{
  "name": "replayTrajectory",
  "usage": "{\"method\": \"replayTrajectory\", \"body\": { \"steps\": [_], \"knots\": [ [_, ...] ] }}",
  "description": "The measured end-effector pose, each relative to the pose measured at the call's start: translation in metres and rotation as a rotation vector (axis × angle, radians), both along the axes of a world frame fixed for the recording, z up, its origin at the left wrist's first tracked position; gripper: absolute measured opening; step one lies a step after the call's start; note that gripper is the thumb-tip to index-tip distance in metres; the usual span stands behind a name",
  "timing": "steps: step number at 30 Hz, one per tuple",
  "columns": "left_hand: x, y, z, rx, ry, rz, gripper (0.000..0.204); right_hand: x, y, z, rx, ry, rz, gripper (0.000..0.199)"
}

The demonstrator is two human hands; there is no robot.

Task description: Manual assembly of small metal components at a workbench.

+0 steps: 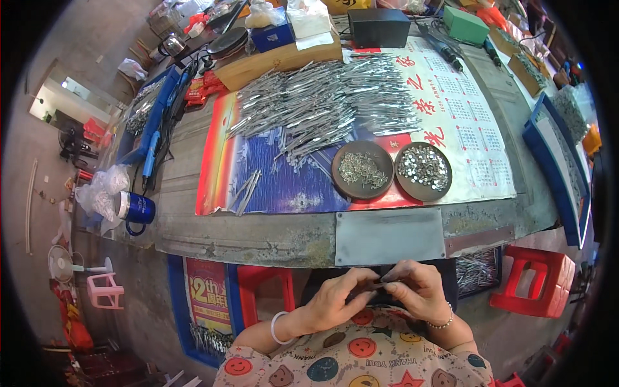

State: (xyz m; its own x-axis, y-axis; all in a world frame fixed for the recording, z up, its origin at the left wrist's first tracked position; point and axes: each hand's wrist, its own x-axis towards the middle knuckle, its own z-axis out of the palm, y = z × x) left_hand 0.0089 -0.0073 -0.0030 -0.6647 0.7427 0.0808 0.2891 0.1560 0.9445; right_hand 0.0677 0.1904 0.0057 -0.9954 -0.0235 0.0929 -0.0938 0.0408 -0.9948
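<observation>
One slim piece (376,285) lies between left hand (336,299) and right hand (420,291), both pinching it.

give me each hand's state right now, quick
Left hand: closed, seemingly pinching a thin piece.
Right hand: closed, seemingly on the same thin piece.

workshop | worn bench (174,219) | heaped metal parts (316,106) | power tools (152,153)

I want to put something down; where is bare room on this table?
Free: tabletop between the blue mug and the poster; the poster's lower right, beyond the right brown bowl; the grey plate between that bowl and the right hand. Crowded: the poster's upper middle, under heaped metal pieces, and the far edge, around the black box.
</observation>
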Motion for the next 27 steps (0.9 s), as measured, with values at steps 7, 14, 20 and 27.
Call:
{"method": "replayTrajectory", "body": {
  "steps": [7,14,20,27],
  "knots": [
    [0.011,0.002,-0.003,0.233,-0.333,0.056,0.036,-0.014,-0.004,0.016,0.144,0.037,0.113,0.019],
    [0.023,-0.020,-0.015,0.340,-0.499,0.134,0.025,-0.096,0.011,0.026,0.594,0.192,-0.123,0.012],
    [0.031,-0.033,-0.019,0.320,-0.522,0.167,0.023,-0.151,0.021,0.008,1.242,0.298,-0.026,0.020],
    [0.034,-0.037,-0.028,0.300,-0.531,0.198,0.023,-0.181,0.016,-0.005,1.345,0.156,0.076,0.015]
  ]
}}
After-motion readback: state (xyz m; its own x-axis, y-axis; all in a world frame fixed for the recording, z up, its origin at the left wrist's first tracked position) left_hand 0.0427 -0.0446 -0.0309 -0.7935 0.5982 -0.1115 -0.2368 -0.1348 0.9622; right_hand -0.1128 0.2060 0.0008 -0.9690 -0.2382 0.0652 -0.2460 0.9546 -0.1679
